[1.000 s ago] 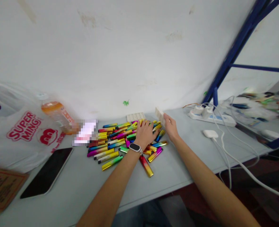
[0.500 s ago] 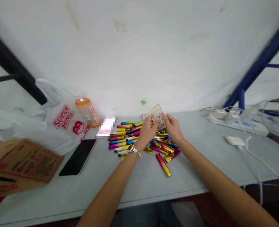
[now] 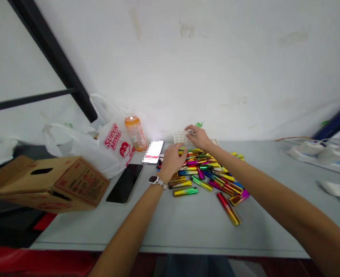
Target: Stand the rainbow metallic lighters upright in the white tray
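Note:
Shiny two-tone lighters (image 3: 200,173) lie heaped on the grey table, many side by side. My right hand (image 3: 200,136) reaches over the back of the heap, its fingers closed on the edge of a pale perforated tray (image 3: 179,137) by the wall. My left hand (image 3: 172,159), with a watch (image 3: 155,179) at the wrist, rests over the left part of the heap, fingers apart and nothing seen in them. Part of another pale tray (image 3: 215,142) shows behind my right forearm. A red-and-gold lighter (image 3: 228,208) lies apart at the front.
On the left stand a cardboard box (image 3: 83,182), a white plastic bag (image 3: 112,150) and an orange drink bottle (image 3: 135,132). A dark phone (image 3: 125,184) lies before them, a lit phone (image 3: 156,151) behind. A power strip (image 3: 322,156) and white charger (image 3: 339,190) are on the right.
The view has turned left. Both hands held the pale tray before; my left hand has let go and moved to the lighters, while my right hand has carried the tray back toward the wall.

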{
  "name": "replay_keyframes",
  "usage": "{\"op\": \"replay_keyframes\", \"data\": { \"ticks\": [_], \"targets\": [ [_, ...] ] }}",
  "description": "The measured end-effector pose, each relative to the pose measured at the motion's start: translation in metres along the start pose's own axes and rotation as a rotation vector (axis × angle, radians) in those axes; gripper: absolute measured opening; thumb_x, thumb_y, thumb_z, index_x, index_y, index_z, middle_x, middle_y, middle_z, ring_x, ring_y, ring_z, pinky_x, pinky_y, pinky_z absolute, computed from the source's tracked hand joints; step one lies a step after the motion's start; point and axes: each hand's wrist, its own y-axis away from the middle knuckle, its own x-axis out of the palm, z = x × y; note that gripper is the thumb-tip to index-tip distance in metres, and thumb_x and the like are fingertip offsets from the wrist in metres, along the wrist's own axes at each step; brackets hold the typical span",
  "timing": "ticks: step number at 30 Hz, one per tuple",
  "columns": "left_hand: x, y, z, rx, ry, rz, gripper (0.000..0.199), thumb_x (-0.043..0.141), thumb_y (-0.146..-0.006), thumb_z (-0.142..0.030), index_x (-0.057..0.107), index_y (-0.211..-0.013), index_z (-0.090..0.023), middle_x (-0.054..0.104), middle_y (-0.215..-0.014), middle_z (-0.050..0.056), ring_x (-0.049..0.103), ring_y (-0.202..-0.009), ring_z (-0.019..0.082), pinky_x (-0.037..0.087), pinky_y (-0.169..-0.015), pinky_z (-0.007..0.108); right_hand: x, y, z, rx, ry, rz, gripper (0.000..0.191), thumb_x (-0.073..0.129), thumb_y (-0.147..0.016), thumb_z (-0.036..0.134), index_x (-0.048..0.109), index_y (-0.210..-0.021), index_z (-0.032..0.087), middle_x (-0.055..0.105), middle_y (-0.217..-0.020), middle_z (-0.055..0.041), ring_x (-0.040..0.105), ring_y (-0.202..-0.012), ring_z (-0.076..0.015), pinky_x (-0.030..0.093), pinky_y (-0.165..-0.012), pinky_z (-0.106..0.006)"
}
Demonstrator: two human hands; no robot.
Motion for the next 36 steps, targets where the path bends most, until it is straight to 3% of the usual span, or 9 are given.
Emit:
{"op": "replay_keyframes", "data": {
  "ticks": [5,10,15,20,24,30,36],
  "targets": [
    [-0.013,-0.002,0.021,0.007,-0.257,0.031,0.028,0.049,-0.096,-0.031,0.068,-0.112,-0.018,0.071,-0.118,0.010,0.062,-0.113,0.029,0.046,-0.099,0.044,0.025,-0.013,-0.005,0.019,0.171,0.100,0.033,0.053,-0.087,0.019,0.064,-0.117,0.015,0.063,-0.106,-0.0113,0.060,-0.098,-0.0232,0.046,-0.095,-0.037],
    [-0.007,0.004,0.037,-0.009,-0.307,0.085,0.030,0.047,-0.098,-0.040,0.064,-0.113,-0.020,0.069,-0.120,0.009,0.062,-0.114,0.028,0.044,-0.099,0.044,0.033,-0.003,0.000,0.084,0.359,0.112,0.038,0.046,-0.096,0.031,0.063,-0.130,0.023,0.057,-0.116,-0.0138,0.051,-0.113,-0.0288,0.040,-0.100,-0.044],
    [0.002,0.007,0.031,-0.002,-0.316,0.078,0.035,0.045,-0.098,-0.045,0.061,-0.116,-0.019,0.067,-0.122,0.010,0.059,-0.117,0.029,0.043,-0.099,0.044,0.030,0.007,0.013,0.055,0.560,0.071,0.043,0.047,-0.098,0.039,0.059,-0.137,0.029,0.048,-0.131,-0.0158,0.039,-0.124,-0.0335,0.034,-0.101,-0.048],
    [0.005,0.009,0.027,0.008,-0.352,0.075,0.037,0.041,-0.099,-0.046,0.061,-0.113,-0.018,0.065,-0.122,0.011,0.059,-0.115,0.031,0.044,-0.096,0.046,0.028,0.009,0.015,0.071,0.592,0.130,0.050,0.052,-0.094,0.035,0.050,-0.144,0.025,0.053,-0.130,-0.0149,0.045,-0.121,-0.0320,0.035,-0.101,-0.047],
    [0.007,0.010,0.024,0.005,-0.363,0.073,0.039,0.041,-0.099,-0.048,0.063,-0.112,-0.018,0.065,-0.123,0.012,0.059,-0.114,0.030,0.045,-0.097,0.045,0.028,0.015,0.015,0.092,0.595,0.152,0.039,0.049,-0.095,0.037,0.062,-0.128,0.023,0.052,-0.135,-0.0141,0.045,-0.124,-0.0309,0.036,-0.103,-0.047],
    [0.004,0.009,0.025,-0.027,-0.302,0.047,0.038,0.045,-0.098,-0.047,0.063,-0.116,-0.020,0.065,-0.126,0.012,0.058,-0.119,0.029,0.044,-0.101,0.046,0.007,0.033,0.012,0.255,0.539,0.095,0.048,0.042,-0.097,0.049,0.057,-0.137,0.027,0.049,-0.138,-0.0148,0.045,-0.128,-0.0320,0.035,-0.106,-0.050],
    [0.004,0.007,0.028,-0.082,-0.301,0.065,0.046,0.045,-0.097,-0.050,0.060,-0.126,-0.018,0.062,-0.133,0.014,0.057,-0.124,0.029,0.044,-0.106,0.043,-0.029,0.051,-0.009,0.603,0.512,0.126,0.064,0.032,-0.097,0.060,0.053,-0.140,0.017,0.046,-0.142,-0.0219,0.047,-0.130,-0.0404,0.035,-0.106,-0.056]
  ]
}}
